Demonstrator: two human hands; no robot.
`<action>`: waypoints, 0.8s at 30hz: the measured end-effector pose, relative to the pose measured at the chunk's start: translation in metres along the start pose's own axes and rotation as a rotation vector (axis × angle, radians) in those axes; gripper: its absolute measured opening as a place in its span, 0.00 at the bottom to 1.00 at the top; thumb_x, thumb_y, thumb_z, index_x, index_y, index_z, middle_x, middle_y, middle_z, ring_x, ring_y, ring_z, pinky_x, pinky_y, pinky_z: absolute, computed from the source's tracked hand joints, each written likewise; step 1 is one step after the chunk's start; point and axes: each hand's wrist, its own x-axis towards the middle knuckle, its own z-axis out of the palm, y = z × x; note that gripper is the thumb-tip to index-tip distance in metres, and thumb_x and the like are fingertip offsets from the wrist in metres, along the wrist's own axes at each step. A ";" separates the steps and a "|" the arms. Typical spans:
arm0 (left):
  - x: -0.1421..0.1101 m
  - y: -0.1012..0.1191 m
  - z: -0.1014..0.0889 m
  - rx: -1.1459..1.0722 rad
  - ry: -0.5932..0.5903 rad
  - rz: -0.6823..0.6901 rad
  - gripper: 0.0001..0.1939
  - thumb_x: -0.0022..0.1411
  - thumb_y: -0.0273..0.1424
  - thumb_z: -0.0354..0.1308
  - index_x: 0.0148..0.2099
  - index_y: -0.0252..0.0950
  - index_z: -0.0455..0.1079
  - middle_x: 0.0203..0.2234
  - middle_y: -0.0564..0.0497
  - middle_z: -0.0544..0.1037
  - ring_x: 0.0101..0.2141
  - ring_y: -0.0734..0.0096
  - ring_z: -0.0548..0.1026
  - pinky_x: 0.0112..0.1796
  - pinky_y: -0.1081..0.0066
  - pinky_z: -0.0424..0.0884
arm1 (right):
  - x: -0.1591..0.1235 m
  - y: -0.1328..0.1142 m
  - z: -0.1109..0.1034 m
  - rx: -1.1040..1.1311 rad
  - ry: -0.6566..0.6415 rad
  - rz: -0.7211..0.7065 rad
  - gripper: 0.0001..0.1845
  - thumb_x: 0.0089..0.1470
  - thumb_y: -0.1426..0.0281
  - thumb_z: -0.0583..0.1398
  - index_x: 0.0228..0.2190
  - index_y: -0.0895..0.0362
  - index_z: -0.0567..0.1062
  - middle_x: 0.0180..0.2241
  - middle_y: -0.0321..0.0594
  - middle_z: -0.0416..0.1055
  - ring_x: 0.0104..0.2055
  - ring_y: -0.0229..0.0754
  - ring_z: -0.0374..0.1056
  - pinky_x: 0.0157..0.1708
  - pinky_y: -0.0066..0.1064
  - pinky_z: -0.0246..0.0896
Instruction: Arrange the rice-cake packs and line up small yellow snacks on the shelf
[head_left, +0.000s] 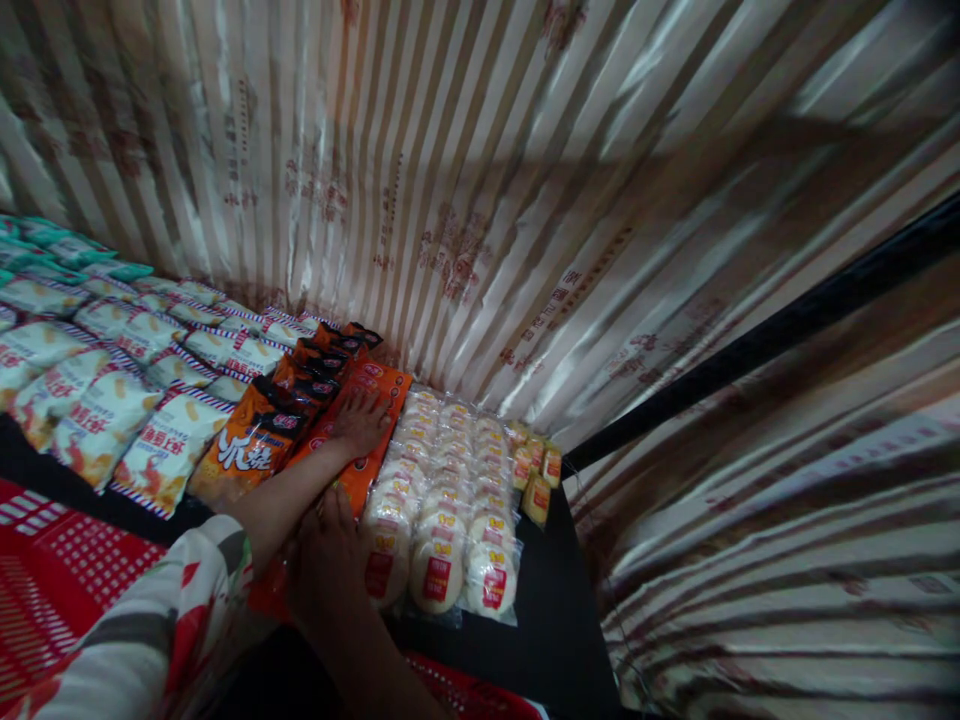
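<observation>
A row of orange snack packets (379,385) lies on a black table. My left hand (364,420) rests flat on these packets toward the back, its fingers spread. Nearer to me, my right hand (330,545) lies over the front of the same row with its fingers pointing forward; it is dim, and its thumb side is hard to make out. Just right of both hands are overlapping rows of round, pale wrapped cakes (437,575) with red labels. Orange-and-black bags (251,440) stand in a row to the left.
White snack bags (169,440) fill the left, with green-edged bags (67,250) farther back. Small yellow packs (538,497) sit at the right of the black table (555,590). A red basket (67,570) is at lower left. Printed sheeting (450,180) and a dark pole (750,340) rise behind.
</observation>
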 end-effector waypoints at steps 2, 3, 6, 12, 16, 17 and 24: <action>0.001 0.000 -0.001 -0.002 0.005 0.003 0.25 0.66 0.38 0.40 0.62 0.40 0.60 0.62 0.44 0.60 0.61 0.53 0.57 0.60 0.51 0.49 | 0.000 -0.001 -0.002 0.001 -0.009 0.003 0.25 0.57 0.66 0.54 0.56 0.58 0.65 0.63 0.52 0.52 0.65 0.56 0.47 0.58 0.54 0.53; 0.001 0.000 -0.002 -0.004 0.008 0.004 0.24 0.66 0.38 0.40 0.62 0.40 0.60 0.62 0.44 0.60 0.61 0.53 0.58 0.60 0.51 0.50 | 0.000 -0.002 -0.002 0.003 -0.011 0.006 0.25 0.57 0.67 0.55 0.55 0.58 0.65 0.63 0.52 0.52 0.65 0.55 0.47 0.58 0.54 0.53; 0.001 0.002 -0.006 -0.015 0.022 0.010 0.24 0.66 0.37 0.41 0.61 0.39 0.62 0.62 0.44 0.59 0.61 0.52 0.58 0.59 0.51 0.51 | 0.000 -0.002 -0.003 0.017 0.003 -0.005 0.23 0.57 0.68 0.54 0.54 0.60 0.67 0.62 0.53 0.54 0.65 0.54 0.47 0.58 0.51 0.54; -0.005 0.013 -0.027 -0.098 0.099 -0.023 0.22 0.66 0.35 0.42 0.58 0.35 0.64 0.61 0.42 0.61 0.60 0.55 0.60 0.58 0.53 0.58 | -0.007 0.013 -0.002 0.058 0.164 -0.142 0.21 0.53 0.72 0.56 0.50 0.63 0.71 0.57 0.53 0.63 0.62 0.50 0.55 0.60 0.43 0.54; -0.026 0.029 -0.050 -0.179 0.137 -0.091 0.21 0.67 0.33 0.42 0.56 0.32 0.66 0.59 0.43 0.64 0.59 0.61 0.62 0.58 0.62 0.59 | -0.015 0.042 -0.021 0.053 0.386 -0.162 0.20 0.57 0.74 0.48 0.48 0.61 0.72 0.49 0.47 0.72 0.57 0.43 0.62 0.59 0.41 0.56; -0.035 0.035 -0.056 -0.192 0.154 -0.089 0.21 0.67 0.32 0.41 0.56 0.32 0.66 0.59 0.43 0.65 0.59 0.62 0.62 0.58 0.64 0.60 | -0.016 0.051 -0.030 0.045 0.465 -0.114 0.22 0.58 0.75 0.46 0.49 0.62 0.72 0.50 0.48 0.71 0.58 0.43 0.61 0.59 0.41 0.55; -0.122 0.109 -0.050 -0.172 0.304 0.125 0.21 0.62 0.29 0.45 0.54 0.31 0.69 0.58 0.39 0.66 0.60 0.53 0.59 0.57 0.54 0.60 | 0.007 0.127 -0.091 -0.035 0.449 0.284 0.28 0.61 0.67 0.41 0.58 0.66 0.61 0.60 0.50 0.59 0.65 0.46 0.49 0.62 0.42 0.47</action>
